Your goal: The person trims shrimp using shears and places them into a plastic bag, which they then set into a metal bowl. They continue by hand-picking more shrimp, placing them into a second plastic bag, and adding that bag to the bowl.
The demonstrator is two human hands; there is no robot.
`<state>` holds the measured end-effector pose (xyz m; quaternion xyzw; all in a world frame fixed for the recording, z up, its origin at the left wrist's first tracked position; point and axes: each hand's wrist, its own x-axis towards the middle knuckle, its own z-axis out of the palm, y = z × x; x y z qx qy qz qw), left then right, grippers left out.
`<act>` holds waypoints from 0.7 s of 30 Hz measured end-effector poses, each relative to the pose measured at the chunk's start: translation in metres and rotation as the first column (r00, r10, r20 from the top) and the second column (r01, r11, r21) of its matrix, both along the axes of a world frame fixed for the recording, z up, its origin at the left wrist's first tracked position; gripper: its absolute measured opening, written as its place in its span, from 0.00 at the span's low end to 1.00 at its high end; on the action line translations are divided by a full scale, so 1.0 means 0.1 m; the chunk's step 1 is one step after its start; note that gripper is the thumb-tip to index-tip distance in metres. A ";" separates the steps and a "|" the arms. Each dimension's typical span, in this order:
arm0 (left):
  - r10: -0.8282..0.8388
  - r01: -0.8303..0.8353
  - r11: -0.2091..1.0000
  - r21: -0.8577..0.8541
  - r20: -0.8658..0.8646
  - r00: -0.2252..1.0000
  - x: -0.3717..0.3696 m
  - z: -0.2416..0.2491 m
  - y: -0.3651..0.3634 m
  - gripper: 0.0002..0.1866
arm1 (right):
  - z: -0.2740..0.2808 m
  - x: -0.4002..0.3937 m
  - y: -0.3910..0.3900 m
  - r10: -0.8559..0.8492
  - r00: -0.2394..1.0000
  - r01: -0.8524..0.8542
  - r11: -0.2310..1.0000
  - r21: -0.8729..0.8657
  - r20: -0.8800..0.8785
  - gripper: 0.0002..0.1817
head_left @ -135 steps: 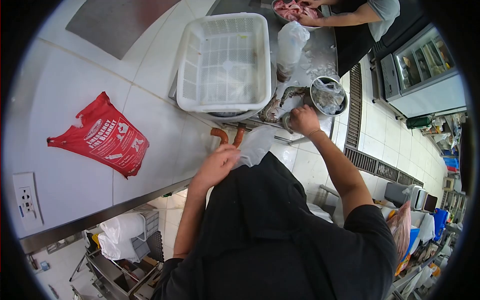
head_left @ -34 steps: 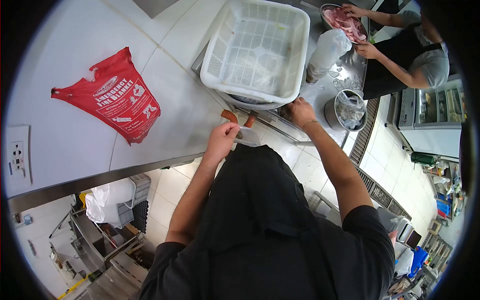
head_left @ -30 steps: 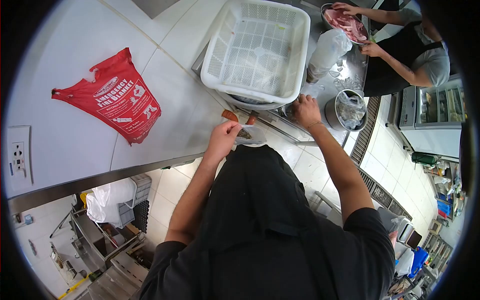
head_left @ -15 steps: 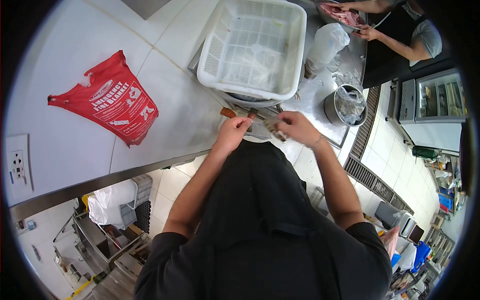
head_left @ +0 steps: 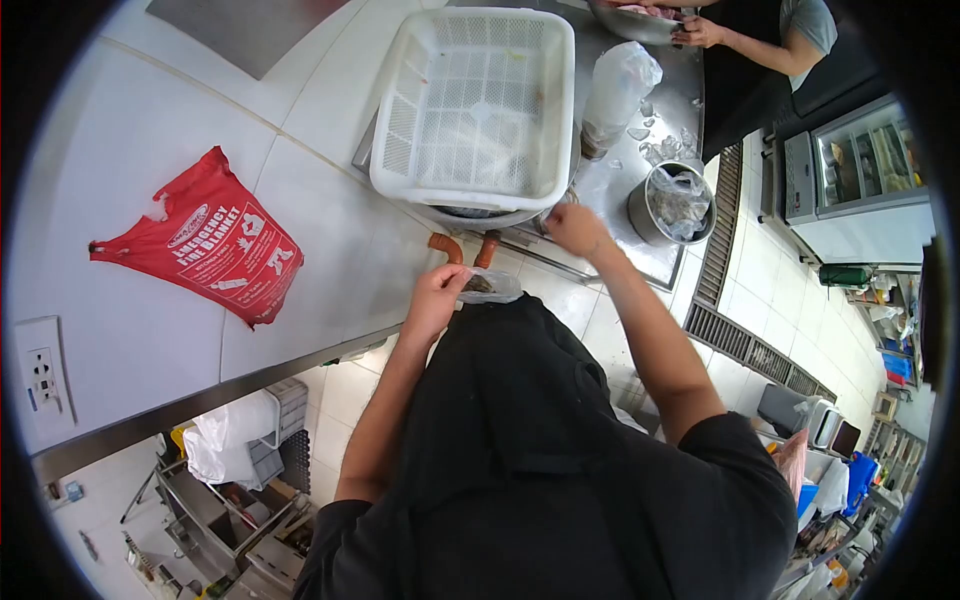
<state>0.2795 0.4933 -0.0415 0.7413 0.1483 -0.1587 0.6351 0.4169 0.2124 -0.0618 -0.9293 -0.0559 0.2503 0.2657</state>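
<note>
My left hand (head_left: 435,302) is closed on the edge of a clear plastic bag (head_left: 497,284), which hangs open in front of my apron with something dark in it. My right hand (head_left: 580,232) is at the rim of a metal basin (head_left: 470,217), its fingers curled. Whatever those fingers hold, if anything, is too small to make out. Over the basin sits a white perforated basket (head_left: 385,155), with a few small scraps in it. Two orange-brown tubes (head_left: 486,249) show between the basin and the bag.
On the steel table at right stand a filled plastic bag (head_left: 620,90) and a metal pot (head_left: 648,213) with clear plastic inside. Another person's hand (head_left: 700,32) holds a bowl of meat (head_left: 640,24). A red fire blanket pouch (head_left: 215,240) is at left.
My right hand has moved away from my left, up to the basin rim; the striped greyish piece near its fingers no longer shows there. The bag's opening now shows beside my left hand.
</note>
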 end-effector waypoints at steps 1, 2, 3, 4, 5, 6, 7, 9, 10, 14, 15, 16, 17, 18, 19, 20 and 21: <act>0.014 -0.014 1.000 0.005 -0.017 1.000 -0.04 -0.01 0.02 0.12 | -0.12 0.11 -0.06 0.007 0.987 0.032 0.970 -0.242 0.160 0.21; 0.027 -0.027 1.000 0.010 -0.028 0.999 -0.04 -0.02 0.02 0.12 | -0.22 0.24 -0.09 0.067 0.972 0.010 0.945 -0.326 0.224 0.21; 0.025 -0.025 1.000 0.010 -0.034 0.999 -0.04 0.02 0.01 0.12 | -0.31 0.35 -0.10 0.133 0.950 -0.006 0.913 -0.409 0.282 0.21; 0.028 -0.027 1.000 0.010 -0.041 0.999 -0.05 0.06 -0.02 0.12 | -0.43 0.44 -0.11 0.206 0.921 -0.019 0.872 -0.489 0.330 0.22; 0.035 -0.035 0.999 0.010 -0.048 0.998 -0.07 0.10 -0.04 0.12 | -0.56 0.50 -0.12 0.234 0.887 -0.019 0.879 -0.476 0.397 0.22; 0.033 -0.032 0.999 0.019 -0.044 0.998 -0.07 0.09 -0.05 0.12 | -0.74 0.57 -0.15 0.262 0.846 -0.021 0.887 -0.461 0.465 0.22; 0.027 -0.026 0.999 0.026 -0.042 0.999 -0.06 0.08 -0.05 0.12 | -0.82 0.60 -0.17 0.284 0.800 -0.022 0.894 -0.448 0.529 0.22; 0.023 -0.022 0.999 0.025 -0.039 0.999 -0.04 0.07 -0.05 0.12 | -0.89 0.58 -0.27 0.311 0.748 -0.057 0.911 -0.409 0.587 0.24; 0.030 -0.030 0.999 0.015 -0.036 0.999 -0.03 0.09 -0.06 0.13 | -0.82 0.53 -0.33 0.372 0.734 -0.096 0.885 -0.455 0.568 0.25; 0.032 -0.032 0.999 -0.011 -0.024 0.999 -0.01 0.09 -0.09 0.13 | -0.51 0.12 -0.55 0.336 0.830 -0.124 0.890 -0.439 0.446 0.23; 0.021 -0.021 1.000 0.005 -0.014 1.000 -0.01 0.06 -0.10 0.13 | -0.46 0.01 -0.60 0.260 0.843 -0.057 0.914 -0.402 0.472 0.21; 0.008 -0.008 1.000 0.022 -0.003 1.000 0.01 0.01 -0.12 0.13 | -0.42 -0.10 -0.66 0.181 0.850 0.013 0.932 -0.362 0.495 0.19; -0.008 0.007 0.999 0.039 0.007 1.000 0.03 -0.04 -0.14 0.13 | -0.38 -0.21 -0.70 0.097 0.851 0.087 0.943 -0.320 0.516 0.18; -0.031 0.029 0.998 0.059 0.031 0.999 0.06 -0.09 -0.17 0.13 | -0.27 -0.34 -0.72 0.038 0.828 0.136 0.954 -0.266 0.560 0.16; -0.058 0.053 0.995 0.081 0.054 0.997 0.09 -0.15 -0.21 0.13 | -0.18 -0.43 -0.73 -0.022 0.851 0.135 0.975 -0.178 0.525 0.17; -0.088 0.080 0.991 0.103 0.074 0.993 0.11 -0.20 -0.24 0.13 | -0.11 -0.53 -0.75 -0.083 0.872 0.142 0.986 -0.087 0.483 0.17; -0.091 0.084 0.993 0.084 0.081 0.993 0.14 -0.26 -0.28 0.13 | -0.01 -0.65 -0.78 -0.143 0.890 0.157 0.988 0.003 0.433 0.18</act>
